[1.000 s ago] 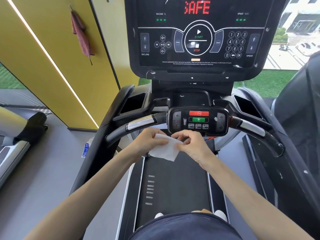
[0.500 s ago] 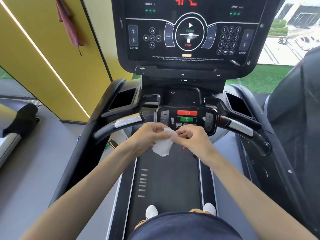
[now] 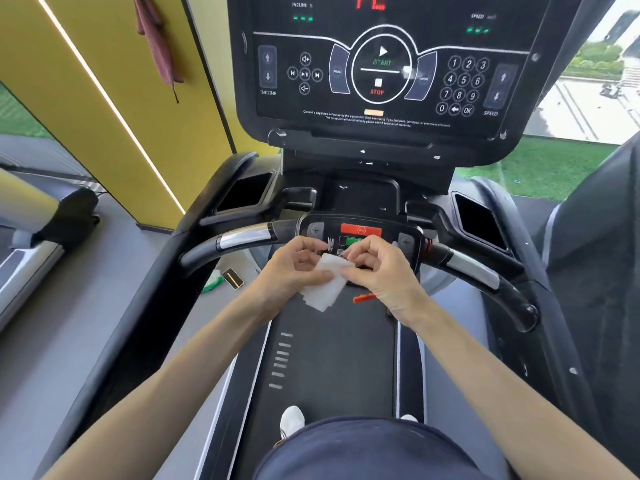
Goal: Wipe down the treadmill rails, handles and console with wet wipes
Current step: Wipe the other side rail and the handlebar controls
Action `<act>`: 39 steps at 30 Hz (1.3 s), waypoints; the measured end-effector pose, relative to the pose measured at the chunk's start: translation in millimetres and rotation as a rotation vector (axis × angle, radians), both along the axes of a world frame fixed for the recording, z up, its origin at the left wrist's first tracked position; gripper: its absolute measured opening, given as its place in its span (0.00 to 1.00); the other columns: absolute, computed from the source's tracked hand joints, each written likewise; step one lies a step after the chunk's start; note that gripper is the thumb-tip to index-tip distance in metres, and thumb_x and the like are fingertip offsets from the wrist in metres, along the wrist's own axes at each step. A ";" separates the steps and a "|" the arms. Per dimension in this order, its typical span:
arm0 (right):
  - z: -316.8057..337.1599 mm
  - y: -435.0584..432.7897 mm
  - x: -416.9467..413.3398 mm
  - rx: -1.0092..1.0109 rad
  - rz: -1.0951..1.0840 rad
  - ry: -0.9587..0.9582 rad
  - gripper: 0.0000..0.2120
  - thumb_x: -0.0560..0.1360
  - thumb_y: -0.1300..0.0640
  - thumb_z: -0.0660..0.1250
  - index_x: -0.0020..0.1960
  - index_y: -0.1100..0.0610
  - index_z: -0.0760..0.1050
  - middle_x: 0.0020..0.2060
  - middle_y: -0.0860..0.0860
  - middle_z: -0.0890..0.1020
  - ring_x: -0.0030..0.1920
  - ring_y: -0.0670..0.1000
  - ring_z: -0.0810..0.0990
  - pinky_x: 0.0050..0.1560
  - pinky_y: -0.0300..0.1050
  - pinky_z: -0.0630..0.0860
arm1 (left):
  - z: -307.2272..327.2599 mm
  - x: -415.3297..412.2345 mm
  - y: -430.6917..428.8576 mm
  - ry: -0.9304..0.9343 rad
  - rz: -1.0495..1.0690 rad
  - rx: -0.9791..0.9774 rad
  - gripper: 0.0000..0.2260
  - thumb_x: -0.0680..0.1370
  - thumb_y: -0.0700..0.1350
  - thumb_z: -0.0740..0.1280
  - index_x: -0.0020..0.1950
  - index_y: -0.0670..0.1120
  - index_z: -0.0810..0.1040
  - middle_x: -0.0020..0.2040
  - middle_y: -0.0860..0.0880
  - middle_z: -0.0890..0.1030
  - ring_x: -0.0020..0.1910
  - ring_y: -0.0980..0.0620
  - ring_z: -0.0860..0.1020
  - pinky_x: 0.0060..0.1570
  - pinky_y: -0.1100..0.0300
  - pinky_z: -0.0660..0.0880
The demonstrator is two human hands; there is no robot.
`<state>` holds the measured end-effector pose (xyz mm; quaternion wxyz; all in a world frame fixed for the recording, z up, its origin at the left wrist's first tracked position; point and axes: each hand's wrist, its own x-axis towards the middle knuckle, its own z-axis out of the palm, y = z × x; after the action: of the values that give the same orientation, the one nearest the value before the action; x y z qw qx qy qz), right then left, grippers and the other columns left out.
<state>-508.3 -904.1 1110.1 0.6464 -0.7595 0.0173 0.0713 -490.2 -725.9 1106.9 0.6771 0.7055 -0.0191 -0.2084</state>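
Head: wipe (image 3: 323,291) in left hand (image 3: 294,270)

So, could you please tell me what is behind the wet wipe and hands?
The handlebar control panel: its red button and part of the green button show above the left hand and right hand gripping the wet wipe. Its lower part is covered.

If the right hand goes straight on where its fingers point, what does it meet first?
Probably the left hand, holding the same wipe; the control panel lies just beyond, depth unclear.
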 end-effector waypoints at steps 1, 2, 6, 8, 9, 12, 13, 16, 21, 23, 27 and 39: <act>-2.2 -1.5 0.5 -0.090 -0.041 -0.082 0.10 0.70 0.68 0.72 0.45 0.58 0.74 0.46 0.54 0.79 0.46 0.48 0.80 0.49 0.44 0.79 | -1.4 0.8 -2.1 -0.071 0.107 0.055 0.12 0.71 0.33 0.72 0.50 0.46 0.77 0.42 0.49 0.80 0.39 0.56 0.78 0.39 0.65 0.74; -6.3 -3.7 1.1 -0.231 -0.089 -0.211 0.09 0.70 0.67 0.72 0.47 0.58 0.74 0.49 0.53 0.77 0.48 0.47 0.79 0.50 0.42 0.77 | -2.8 3.6 -3.9 -0.162 0.251 0.140 0.10 0.72 0.34 0.71 0.47 0.47 0.77 0.41 0.51 0.80 0.38 0.59 0.77 0.40 0.65 0.74; -25.0 -19.2 5.8 -0.862 -0.153 -0.575 0.24 0.70 0.63 0.73 0.64 0.60 0.72 0.69 0.59 0.69 0.69 0.58 0.68 0.70 0.52 0.65 | -11.1 26.8 -10.8 -0.464 0.745 0.532 0.02 0.76 0.40 0.66 0.45 0.47 0.76 0.45 0.51 0.77 0.43 0.54 0.74 0.44 0.62 0.67; -33.6 -26.1 9.5 -1.064 -0.074 -0.556 0.39 0.68 0.57 0.76 0.73 0.61 0.61 0.74 0.61 0.60 0.75 0.61 0.57 0.74 0.58 0.54 | -24.7 32.1 -29.6 -0.621 0.701 0.635 0.05 0.75 0.36 0.63 0.45 0.44 0.76 0.45 0.49 0.76 0.44 0.48 0.73 0.42 0.60 0.65; -37.5 -29.4 11.5 -1.136 -0.041 -0.530 0.46 0.66 0.54 0.78 0.75 0.61 0.56 0.75 0.61 0.57 0.76 0.61 0.53 0.74 0.60 0.50 | -34.9 28.7 -44.2 -0.749 0.631 0.702 0.06 0.74 0.34 0.62 0.44 0.43 0.76 0.44 0.48 0.76 0.43 0.46 0.73 0.40 0.61 0.65; -45.5 -38.7 15.6 -1.239 -0.009 -0.475 0.55 0.61 0.50 0.80 0.76 0.62 0.49 0.76 0.61 0.57 0.76 0.60 0.52 0.74 0.64 0.49 | -66.2 7.2 -79.0 -1.053 0.386 0.794 0.06 0.73 0.33 0.63 0.45 0.43 0.75 0.44 0.47 0.78 0.39 0.47 0.72 0.33 0.57 0.71; -46.8 -41.0 16.5 -1.248 -0.007 -0.479 0.55 0.61 0.49 0.80 0.76 0.62 0.50 0.75 0.60 0.58 0.76 0.59 0.53 0.73 0.65 0.49 | -71.2 5.0 -77.3 -1.125 0.322 0.803 0.06 0.74 0.34 0.63 0.47 0.43 0.74 0.44 0.48 0.78 0.39 0.48 0.72 0.31 0.56 0.72; -47.5 -42.6 18.0 -1.264 -0.004 -0.500 0.55 0.60 0.49 0.80 0.76 0.63 0.53 0.75 0.60 0.60 0.76 0.59 0.55 0.73 0.64 0.49 | -69.7 16.8 -52.5 -1.154 0.384 0.808 0.10 0.73 0.31 0.63 0.48 0.45 0.72 0.43 0.46 0.78 0.40 0.47 0.72 0.35 0.57 0.72; -48.7 -39.9 19.2 -1.253 -0.009 -0.512 0.55 0.59 0.51 0.81 0.75 0.63 0.53 0.74 0.60 0.62 0.75 0.60 0.57 0.73 0.63 0.50 | -65.1 16.8 -70.4 -1.085 0.477 0.704 0.13 0.73 0.29 0.64 0.48 0.46 0.70 0.42 0.45 0.78 0.41 0.48 0.72 0.41 0.58 0.71; -48.4 -41.8 19.1 -1.260 -0.007 -0.521 0.54 0.59 0.51 0.81 0.76 0.63 0.54 0.74 0.60 0.62 0.75 0.60 0.57 0.73 0.63 0.50 | -70.5 10.8 -70.8 -1.228 0.207 0.712 0.11 0.74 0.31 0.64 0.49 0.45 0.71 0.44 0.47 0.78 0.41 0.47 0.73 0.39 0.54 0.73; -48.4 -42.3 19.6 -1.268 -0.004 -0.520 0.56 0.58 0.49 0.81 0.75 0.64 0.56 0.74 0.61 0.63 0.75 0.60 0.58 0.73 0.63 0.51 | -63.2 31.4 -41.9 -1.041 0.502 0.710 0.13 0.73 0.29 0.63 0.48 0.47 0.71 0.43 0.47 0.76 0.42 0.49 0.71 0.39 0.56 0.70; -48.3 -41.6 19.4 -1.240 -0.020 -0.526 0.54 0.59 0.50 0.81 0.75 0.64 0.56 0.74 0.61 0.62 0.75 0.61 0.57 0.73 0.62 0.50 | -67.7 22.0 -45.3 -1.037 0.420 0.705 0.13 0.72 0.28 0.64 0.47 0.45 0.73 0.42 0.46 0.78 0.42 0.47 0.74 0.40 0.56 0.72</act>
<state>-488.9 -945.7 1061.8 0.0738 -0.9820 -0.0961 -0.1451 -468.2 -771.2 1039.2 0.3348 0.8825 -0.1355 0.3012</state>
